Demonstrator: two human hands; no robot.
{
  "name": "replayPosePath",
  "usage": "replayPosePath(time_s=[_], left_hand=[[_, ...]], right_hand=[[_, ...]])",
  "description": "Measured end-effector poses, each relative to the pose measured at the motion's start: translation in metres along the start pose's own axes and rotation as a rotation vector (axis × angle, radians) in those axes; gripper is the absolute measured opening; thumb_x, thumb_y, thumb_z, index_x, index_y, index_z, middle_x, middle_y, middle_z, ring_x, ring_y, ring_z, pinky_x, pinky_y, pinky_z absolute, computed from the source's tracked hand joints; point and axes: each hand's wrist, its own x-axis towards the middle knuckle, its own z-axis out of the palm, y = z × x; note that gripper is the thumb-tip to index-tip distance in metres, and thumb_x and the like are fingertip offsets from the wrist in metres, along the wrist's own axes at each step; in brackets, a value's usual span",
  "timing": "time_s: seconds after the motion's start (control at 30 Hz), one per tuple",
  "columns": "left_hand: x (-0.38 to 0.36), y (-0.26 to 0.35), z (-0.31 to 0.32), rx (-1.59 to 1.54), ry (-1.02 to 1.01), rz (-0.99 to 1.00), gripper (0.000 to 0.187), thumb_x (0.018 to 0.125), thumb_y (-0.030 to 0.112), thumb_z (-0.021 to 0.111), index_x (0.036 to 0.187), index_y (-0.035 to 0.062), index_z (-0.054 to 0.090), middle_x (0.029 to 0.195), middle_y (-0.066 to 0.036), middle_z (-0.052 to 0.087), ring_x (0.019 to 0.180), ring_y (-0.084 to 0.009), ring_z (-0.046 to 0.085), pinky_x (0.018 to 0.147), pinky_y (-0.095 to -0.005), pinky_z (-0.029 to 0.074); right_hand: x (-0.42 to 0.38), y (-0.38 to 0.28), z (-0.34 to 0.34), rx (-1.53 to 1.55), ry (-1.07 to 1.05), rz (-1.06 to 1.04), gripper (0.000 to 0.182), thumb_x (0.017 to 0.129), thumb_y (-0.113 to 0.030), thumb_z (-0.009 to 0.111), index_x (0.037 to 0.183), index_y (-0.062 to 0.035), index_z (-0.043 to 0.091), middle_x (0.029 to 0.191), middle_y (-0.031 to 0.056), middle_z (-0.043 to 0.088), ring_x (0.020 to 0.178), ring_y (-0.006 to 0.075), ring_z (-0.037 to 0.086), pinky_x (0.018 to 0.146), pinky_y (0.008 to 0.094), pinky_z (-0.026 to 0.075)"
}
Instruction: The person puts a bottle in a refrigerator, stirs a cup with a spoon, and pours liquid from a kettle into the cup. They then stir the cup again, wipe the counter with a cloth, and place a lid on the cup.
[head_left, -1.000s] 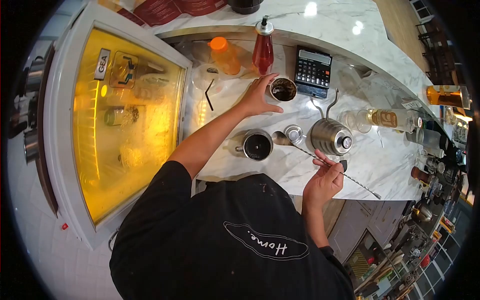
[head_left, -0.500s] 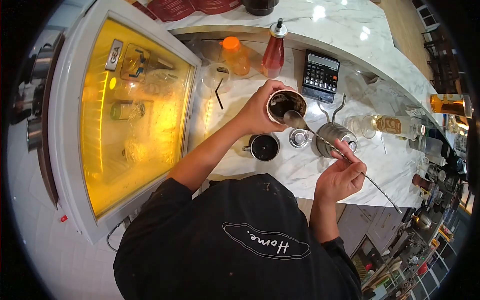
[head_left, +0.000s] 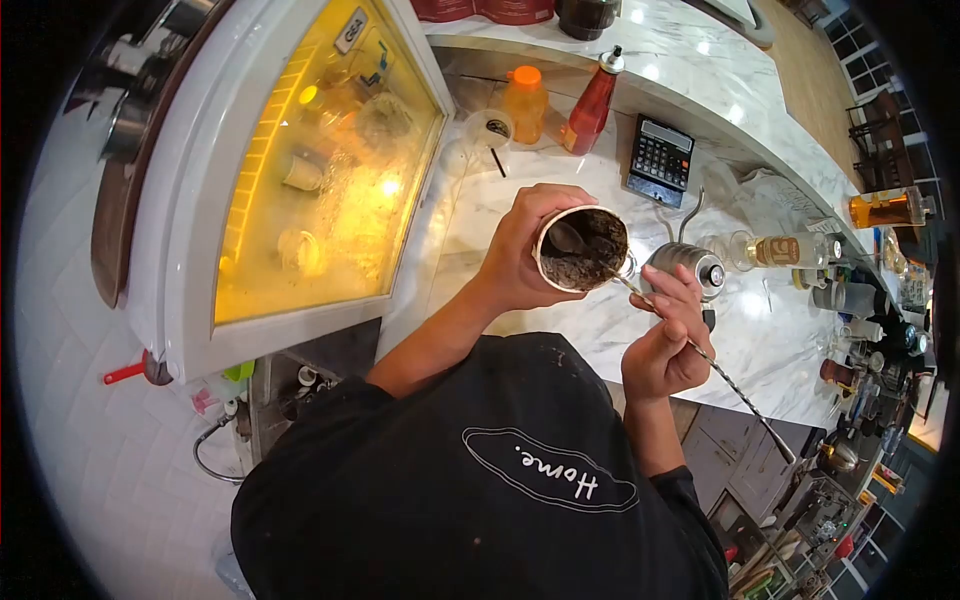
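Note:
My left hand (head_left: pixel 518 245) is wrapped round a paper cup (head_left: pixel 607 272), tilted so its mouth faces me. Dark, crumbly powder that looks like coffee grounds coats the inside. A long bar spoon (head_left: pixel 737 386) with a twisted handle is pinched in the fingers of my right hand (head_left: pixel 668 340). Its bowl (head_left: pixel 567 238) rests inside the cup against the dark powder. Just beyond my right hand stands a steel gooseneck kettle (head_left: pixel 688 262). The black mug seen earlier is hidden behind the cup and my left hand.
A glass-fronted fridge (head_left: pixel 420 255) stands on the left. Along the marble counter (head_left: pixel 590 345) are an orange-capped bottle (head_left: pixel 525 108), a red syrup bottle (head_left: pixel 593 108), a calculator (head_left: pixel 660 158), a plastic cup with a straw (head_left: pixel 487 130) and a clear bottle (head_left: pixel 785 251).
The cup has come closer to me and tilted further toward my view. The spoon's bowl has gone from the cup's rim to deeper inside. My view has shifted too.

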Motion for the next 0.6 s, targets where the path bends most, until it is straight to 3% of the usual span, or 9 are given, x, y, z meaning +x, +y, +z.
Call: replayPosePath(time_s=[0.13, 0.23, 0.33, 0.47, 0.6], left_hand=[[-0.007, 0.010, -0.008, -0.007, 0.061, 0.104, 0.097, 0.061, 0.013, 0.101, 0.135, 0.0082, 0.038, 0.135, -0.024, 0.055, 0.126, -0.0318, 0.057, 0.104, -0.0420, 0.051], [-0.013, 0.020, -0.013, 0.021, 0.121, 0.148, 0.098, 0.062, 0.013, 0.101, 0.135, 0.0091, 0.036, 0.135, -0.026, 0.053, 0.125, -0.0317, 0.056, 0.103, -0.0414, 0.051], [-0.019, 0.026, -0.016, 0.021, 0.172, 0.186, 0.098, 0.062, 0.013, 0.101, 0.134, 0.0102, 0.034, 0.134, -0.026, 0.051, 0.124, -0.0319, 0.056, 0.103, -0.0409, 0.051], [-0.019, 0.036, -0.023, 0.062, 0.206, 0.236, 0.097, 0.065, 0.013, 0.100, 0.134, 0.0113, 0.033, 0.133, -0.026, 0.051, 0.121, -0.0315, 0.057, 0.101, -0.0403, 0.051], [-0.018, 0.050, -0.032, 0.141, 0.238, 0.260, 0.089, 0.066, 0.016, 0.099, 0.131, 0.0094, 0.038, 0.128, -0.023, 0.055, 0.116, -0.0315, 0.059, 0.097, -0.0404, 0.051]], right_hand=[[-0.004, -0.026, 0.005, -0.011, -0.028, -0.055, 0.041, 0.112, -0.033, 0.046, 0.099, -0.0001, 0.064, 0.081, 0.0171, 0.075, 0.093, 0.0363, 0.076, 0.103, 0.0592, 0.046], [-0.001, -0.044, 0.010, -0.018, -0.063, -0.082, 0.034, 0.110, -0.036, 0.051, 0.102, -0.0060, 0.063, 0.080, 0.0095, 0.076, 0.095, 0.0338, 0.077, 0.100, 0.0573, 0.046], [0.001, -0.055, 0.013, -0.041, -0.118, -0.154, 0.032, 0.110, -0.036, 0.052, 0.103, -0.0064, 0.063, 0.082, 0.0085, 0.076, 0.096, 0.0340, 0.077, 0.099, 0.0585, 0.046], [0.006, -0.068, 0.018, -0.088, -0.211, -0.211, 0.038, 0.113, -0.036, 0.042, 0.106, -0.0049, 0.062, 0.082, 0.0114, 0.076, 0.096, 0.0347, 0.077, 0.102, 0.0586, 0.047], [0.008, -0.074, 0.025, -0.080, -0.237, -0.239, 0.036, 0.113, -0.036, 0.043, 0.107, -0.0059, 0.062, 0.084, 0.0107, 0.076, 0.098, 0.0349, 0.076, 0.103, 0.0592, 0.047]])
